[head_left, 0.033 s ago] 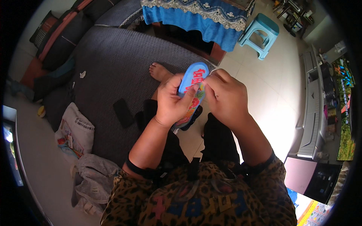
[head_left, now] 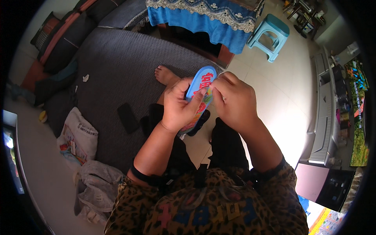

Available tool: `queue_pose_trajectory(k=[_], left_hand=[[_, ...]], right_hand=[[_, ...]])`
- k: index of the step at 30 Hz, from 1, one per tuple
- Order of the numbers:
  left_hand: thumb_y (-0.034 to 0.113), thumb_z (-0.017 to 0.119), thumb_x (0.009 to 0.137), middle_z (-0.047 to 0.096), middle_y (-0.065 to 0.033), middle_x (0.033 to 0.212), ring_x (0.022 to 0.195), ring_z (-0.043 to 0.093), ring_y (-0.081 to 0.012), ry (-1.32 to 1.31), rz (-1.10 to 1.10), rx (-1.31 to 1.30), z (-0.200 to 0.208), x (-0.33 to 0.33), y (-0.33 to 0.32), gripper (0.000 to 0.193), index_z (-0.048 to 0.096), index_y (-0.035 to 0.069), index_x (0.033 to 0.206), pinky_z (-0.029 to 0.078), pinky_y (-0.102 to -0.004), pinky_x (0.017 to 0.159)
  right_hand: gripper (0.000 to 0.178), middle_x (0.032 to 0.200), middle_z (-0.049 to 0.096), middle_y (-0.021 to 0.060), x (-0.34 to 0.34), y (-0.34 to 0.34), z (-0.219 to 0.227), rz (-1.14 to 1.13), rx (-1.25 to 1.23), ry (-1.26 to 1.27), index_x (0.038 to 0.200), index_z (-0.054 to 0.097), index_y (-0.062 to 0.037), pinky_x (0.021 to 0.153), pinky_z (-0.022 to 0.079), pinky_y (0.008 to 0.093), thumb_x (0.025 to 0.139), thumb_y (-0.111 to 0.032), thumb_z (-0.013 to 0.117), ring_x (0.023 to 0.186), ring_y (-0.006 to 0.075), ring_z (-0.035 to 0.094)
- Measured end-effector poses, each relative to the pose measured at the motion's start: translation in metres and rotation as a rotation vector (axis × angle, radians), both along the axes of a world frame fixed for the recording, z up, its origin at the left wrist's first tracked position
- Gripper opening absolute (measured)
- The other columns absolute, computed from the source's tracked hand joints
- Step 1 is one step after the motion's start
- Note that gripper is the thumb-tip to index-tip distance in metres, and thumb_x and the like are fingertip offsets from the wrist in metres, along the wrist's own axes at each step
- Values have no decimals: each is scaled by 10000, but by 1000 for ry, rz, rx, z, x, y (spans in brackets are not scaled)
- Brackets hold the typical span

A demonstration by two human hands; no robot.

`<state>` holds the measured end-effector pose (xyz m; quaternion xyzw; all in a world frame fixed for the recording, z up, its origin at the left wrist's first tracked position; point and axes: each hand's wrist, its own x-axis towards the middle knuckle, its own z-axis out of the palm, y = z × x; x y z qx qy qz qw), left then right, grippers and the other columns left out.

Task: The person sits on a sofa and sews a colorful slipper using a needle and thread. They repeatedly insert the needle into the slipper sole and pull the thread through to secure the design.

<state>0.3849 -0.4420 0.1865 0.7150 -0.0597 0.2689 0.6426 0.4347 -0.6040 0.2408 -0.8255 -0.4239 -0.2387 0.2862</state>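
A blue-edged embroidered insole [head_left: 202, 80] with a red, green and yellow stitched pattern is held up in front of my lap. My left hand [head_left: 179, 105] grips its left side, thumb lying across the patterned face and fingers behind it. At the insole's right edge, my right hand [head_left: 236, 101] is closed in a pinch, thumb against the curled fingers. Whatever sits between those fingertips is too small to make out. The lower end of the insole slants down toward my knees.
A dark quilted couch cover [head_left: 113, 58] spreads to the left, with a black phone [head_left: 128, 117], a white cloth bag [head_left: 81, 131] and a grey garment [head_left: 98, 182] nearby. A blue plastic stool [head_left: 270, 35] stands far right, beside a cloth-draped table [head_left: 203, 17]. A white cabinet [head_left: 323, 113] lines the right.
The insole has turned slightly in my left hand, showing its red stitching at a different angle. Both hands stay almost where they were.
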Motion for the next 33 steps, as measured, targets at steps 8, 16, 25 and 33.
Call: queue_pose_trajectory(k=[8,16,25,33], left_hand=[[29,629,928,674,-68,1026,946,640,-137,109,-354,-334,5,-1,-1,225,607,-7,1149,536,-292,858],[-10,598,930,634,-56,1089,989,619,-136,110,-435,-351,3,-2,-4,335,538,18,1258,513,-288,882],[-38,593,909,599,-91,1185,1073,591,-159,100,-386,-760,22,-3,16,538,405,59,1404,489,-325,945],[30,535,933,623,-59,1073,913,631,-198,26,-407,-965,19,-3,37,502,413,116,1413,537,-389,757]], right_hand=[[174,770,646,44,25,-26,-11,231,548,1443,964,676,13,593,429,229,878,-108,585,627,95,548],[128,843,649,81,16,-20,-33,340,984,1585,946,638,5,593,417,250,891,-99,589,654,124,535],[145,640,405,-9,55,-131,-42,488,1440,1559,932,572,-71,497,330,233,998,-153,471,529,112,368],[326,523,319,-30,65,-382,-189,-746,1612,1322,661,422,-172,413,289,253,976,-151,506,446,106,291]])
